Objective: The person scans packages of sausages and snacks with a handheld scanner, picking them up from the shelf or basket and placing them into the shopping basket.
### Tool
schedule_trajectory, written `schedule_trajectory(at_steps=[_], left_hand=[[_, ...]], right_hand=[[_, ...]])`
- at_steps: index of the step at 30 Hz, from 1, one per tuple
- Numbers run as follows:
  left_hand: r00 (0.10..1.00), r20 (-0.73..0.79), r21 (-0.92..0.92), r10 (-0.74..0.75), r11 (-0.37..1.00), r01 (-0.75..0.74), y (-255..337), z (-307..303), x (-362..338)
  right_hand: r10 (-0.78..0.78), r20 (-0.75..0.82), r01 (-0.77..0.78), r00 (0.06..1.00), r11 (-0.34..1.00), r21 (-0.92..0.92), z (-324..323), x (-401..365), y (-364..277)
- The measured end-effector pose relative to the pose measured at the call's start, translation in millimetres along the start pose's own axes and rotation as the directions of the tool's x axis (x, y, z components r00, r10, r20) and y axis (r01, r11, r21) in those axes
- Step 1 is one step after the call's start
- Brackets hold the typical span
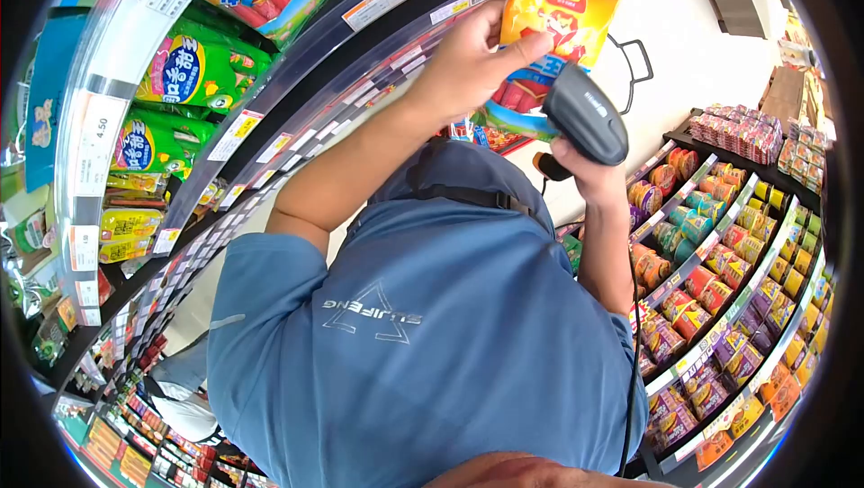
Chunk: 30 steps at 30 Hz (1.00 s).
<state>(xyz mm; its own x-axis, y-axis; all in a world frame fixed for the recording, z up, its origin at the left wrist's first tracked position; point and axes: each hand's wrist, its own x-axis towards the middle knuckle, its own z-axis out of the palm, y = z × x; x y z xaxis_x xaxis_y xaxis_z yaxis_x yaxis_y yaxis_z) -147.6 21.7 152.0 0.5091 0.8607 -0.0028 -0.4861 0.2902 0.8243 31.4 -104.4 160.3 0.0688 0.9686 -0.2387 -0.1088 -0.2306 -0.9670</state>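
My left hand (468,65) holds an orange-yellow packet (558,2) high in front of the shelves. The grip is closed on it: the thumb lies across the front and the fingers are behind, at the left edge. The packet has a red box with white Chinese characters near its top, which I cannot read surely. Its long axis stands nearly upright in the picture, the top leaning a little to the right. Under my thumb I see blue, red and green print, and I cannot tell if this is the same packet or a second one.

My right hand (594,178) is closed around the handle of a dark grey scanner (585,115). The scanner's head points up and to the left, toward the packet and just beside it. There is small white writing on its side, too small to read. A black cable (633,353) hangs down from it.

My blue shirt (423,335) has the word SUIFENG, seen upside down. On the left hang green packets (193,70), and a price label (94,133) reads 4.50. On the right, a shelf (720,254) carries rows of colourful cups.
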Motion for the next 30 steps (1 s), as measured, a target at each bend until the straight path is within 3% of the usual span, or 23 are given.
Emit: schedule_trajectory(at_steps=[1, 5, 6, 9, 12, 19, 24, 30], left_hand=[[0.997, 0.078, 0.232, 0.015, 0.972, -0.033, 3, -9, 0], [0.99, 0.067, 0.38, -0.127, 0.92, 0.092, 33, -18, 8], [0.992, 0.103, 0.417, -0.076, 0.908, 0.026, 35, -23, 11], [0.988, 0.02, 0.193, -0.156, 0.97, 0.149, 56, -18, 7], [0.992, -0.123, 0.114, -0.033, 0.992, 0.047, 68, 3, 1], [0.979, -0.172, 0.182, 0.106, 0.981, -0.074, 73, 13, -4], [0.972, -0.225, 0.118, 0.064, 0.992, -0.038, 64, -1, -4], [0.94, -0.226, 0.211, 0.255, 0.955, -0.209, 68, -37, -1]], right_hand=[[-0.044, 0.013, 0.043, 0.999, 0.995, 0.09, -2, 5, 1], [-0.172, 0.166, 0.152, 0.971, 0.98, 0.126, -8, 28, 1], [-0.193, 0.187, 0.169, 0.963, 0.976, 0.136, -8, 33, -1], [-0.249, 0.272, 0.209, 0.929, 0.963, 0.17, -17, 49, -5], [-0.249, 0.336, 0.203, 0.908, 0.965, 0.166, -32, 56, -14], [-0.246, 0.486, 0.138, 0.839, 0.959, 0.247, -57, 64, -20], [-0.23, 0.528, 0.11, 0.817, 0.962, 0.249, -65, 63, -17], [-0.243, 0.517, 0.116, 0.821, 0.957, 0.266, -70, 63, -8]])
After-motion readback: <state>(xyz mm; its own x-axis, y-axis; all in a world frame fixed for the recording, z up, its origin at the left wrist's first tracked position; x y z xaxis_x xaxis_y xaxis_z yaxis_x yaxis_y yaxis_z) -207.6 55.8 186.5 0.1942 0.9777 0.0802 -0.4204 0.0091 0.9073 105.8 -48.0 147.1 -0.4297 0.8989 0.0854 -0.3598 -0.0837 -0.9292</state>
